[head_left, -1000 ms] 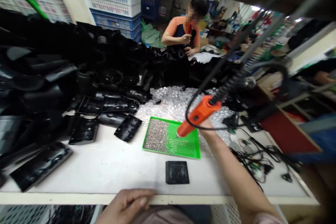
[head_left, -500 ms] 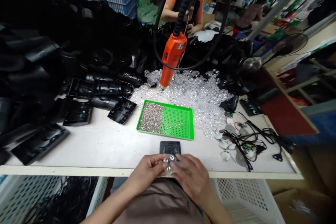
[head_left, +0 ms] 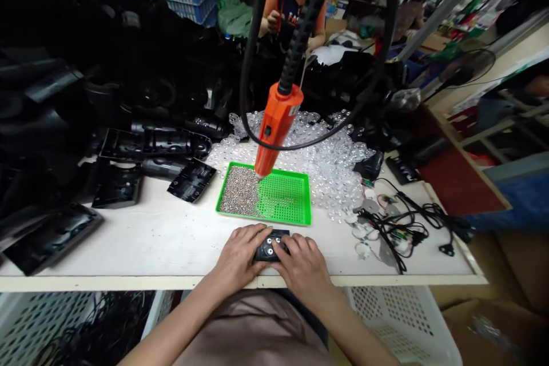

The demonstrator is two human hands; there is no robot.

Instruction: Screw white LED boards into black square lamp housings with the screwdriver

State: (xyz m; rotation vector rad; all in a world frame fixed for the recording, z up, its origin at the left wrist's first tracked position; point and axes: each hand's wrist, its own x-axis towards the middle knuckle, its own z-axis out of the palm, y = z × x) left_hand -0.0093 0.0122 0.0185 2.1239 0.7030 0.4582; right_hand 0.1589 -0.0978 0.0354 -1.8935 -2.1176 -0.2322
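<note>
Left hand and right hand, half-closed, grip black plastic housing; green perforated tray holds small silver parts heaped on one half.

The black plastic housing looks glossy and smooth, and the loose screws are bright, silvery metal. They lie in a matt green perforated plastic tray. The transparent plastic domes shine, the orange plastic screwdriver body is smooth, and the white worktop looks smooth and matt.
</note>
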